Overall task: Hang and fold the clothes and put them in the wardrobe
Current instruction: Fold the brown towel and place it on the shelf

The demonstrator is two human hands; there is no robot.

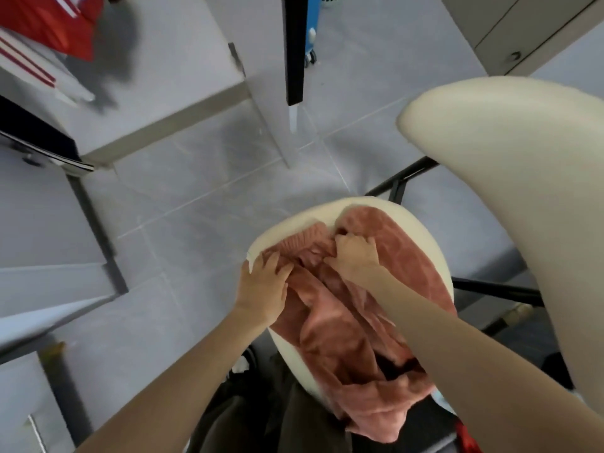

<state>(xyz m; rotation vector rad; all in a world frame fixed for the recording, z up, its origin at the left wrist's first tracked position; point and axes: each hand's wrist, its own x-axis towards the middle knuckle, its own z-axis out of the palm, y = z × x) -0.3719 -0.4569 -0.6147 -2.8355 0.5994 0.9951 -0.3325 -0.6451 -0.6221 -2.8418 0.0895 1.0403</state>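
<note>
Left grip [264, 282] and right grip [354, 253] pinch pink garment [330, 335] lying beneath them.

Bright, diffuse light fell evenly; your left hand [261, 289] and right hand [354, 253] appeared fairly sharp, while edges far beyond them bowed and blurred.

A cream padded chair seat [287, 228] rests on black metal legs [496, 291] over pale grey floor tiles [196, 197], its curved cream backrest [523, 158] rising to the right. A blue wheeled unit [312, 27] stands beyond.
</note>
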